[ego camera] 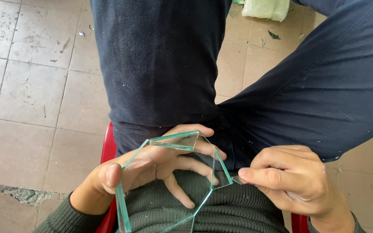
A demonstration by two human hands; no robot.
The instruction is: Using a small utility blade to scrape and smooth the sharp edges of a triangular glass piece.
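Right, I've got a ring of clear, green-edged glass panes (182, 172) joined edge to edge, cradled on my left hand (152, 168), whose fingers are spread open beneath it. My right hand (290, 181) sits just beside its rim, fingers pinched together on a small tip I can't identify.

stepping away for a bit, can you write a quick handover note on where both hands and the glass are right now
Left hand: open, fingers spread inside a ring of joined clear glass panes, held over the lap.
Right hand: pinched shut on a small thin piece, its tip at the ring's right pane; what it is cannot be told.
Done: several panes stand joined edge to edge.
Left: the lower part of the ring is out of view, so whether it closes cannot be told.
Glass shards lie on the tiled floor.
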